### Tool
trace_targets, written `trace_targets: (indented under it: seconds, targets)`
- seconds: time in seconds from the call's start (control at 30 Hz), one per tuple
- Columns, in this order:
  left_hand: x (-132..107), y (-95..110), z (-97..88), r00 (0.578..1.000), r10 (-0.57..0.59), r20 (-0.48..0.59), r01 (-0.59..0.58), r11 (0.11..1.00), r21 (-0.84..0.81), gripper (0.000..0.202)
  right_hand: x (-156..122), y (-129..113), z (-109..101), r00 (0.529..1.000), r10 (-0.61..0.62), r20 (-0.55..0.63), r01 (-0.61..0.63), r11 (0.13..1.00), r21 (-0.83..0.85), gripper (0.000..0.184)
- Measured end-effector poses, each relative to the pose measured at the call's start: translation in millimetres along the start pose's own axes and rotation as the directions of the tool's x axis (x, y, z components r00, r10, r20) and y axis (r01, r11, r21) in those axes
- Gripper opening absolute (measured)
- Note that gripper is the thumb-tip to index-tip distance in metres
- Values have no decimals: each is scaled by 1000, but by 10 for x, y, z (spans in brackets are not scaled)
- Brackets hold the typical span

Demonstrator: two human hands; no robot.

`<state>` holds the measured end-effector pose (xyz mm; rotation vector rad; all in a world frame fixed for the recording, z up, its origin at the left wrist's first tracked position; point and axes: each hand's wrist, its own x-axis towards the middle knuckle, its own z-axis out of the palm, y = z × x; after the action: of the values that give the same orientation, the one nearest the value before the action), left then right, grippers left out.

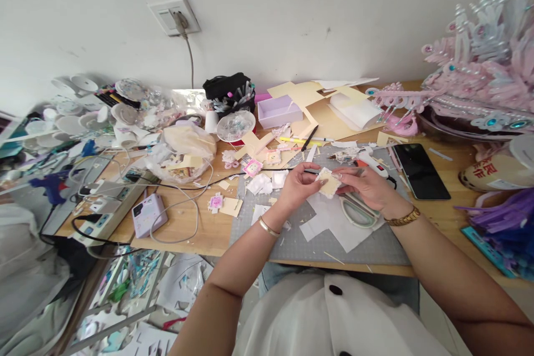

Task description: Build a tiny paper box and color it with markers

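Cream paper cutout (329, 184) with a ragged white edge sat between my two hands, raised over the grey cutting mat (292, 250). With my left hand (299, 183) I pinched its left side between thumb and fingers; my right hand (367, 188) gripped the opposite side the same way. Just below my right hand lay scissors with pale handles (365, 217), resting partly over white paper (334, 228) that spread beneath both hands. Behind that hand, partly hidden by it, was a white tool with a red switch (372, 162). Farther to its right, a black smartphone (421, 171) lay flat on the wooden worktop (200, 242).

Near my left hand, on its far left side, I had a pink-edged cutout with a drawn face (252, 167). Well to the left of that hand were a small pink-and-white cutout (216, 202), a piece of cream card (231, 207) and a lilac device (149, 216). Beyond my hands lay a yellow pen (294, 140) and a black pen (310, 137), with an open lilac box (280, 115) behind them.
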<state>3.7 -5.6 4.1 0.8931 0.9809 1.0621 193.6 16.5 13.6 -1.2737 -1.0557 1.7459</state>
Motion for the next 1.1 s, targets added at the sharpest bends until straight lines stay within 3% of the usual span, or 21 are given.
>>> trace_targets:
  seconds: [0.2, 0.43, 0.57, 1.1]
  targets:
    - [0, 3, 5, 1000, -5, 6, 6, 1000, -17, 56, -18, -15, 10, 999, -54, 7, 54, 997, -58, 37]
    - [-1, -6, -5, 998, -1, 61, 1, 1000, 1, 61, 31, -6, -95, 998, 40, 41, -43, 996, 74, 29]
    - [-10, -20, -16, 994, -10, 112, 7, 1000, 22, 63, 44, 14, -96, 993, 80, 89, -86, 994, 62, 30]
    - [-7, -11, -18, 995, -26, 92, 25, 999, 20, 62, 14, -2, -103, 990, 49, 130, -50, 999, 1, 34]
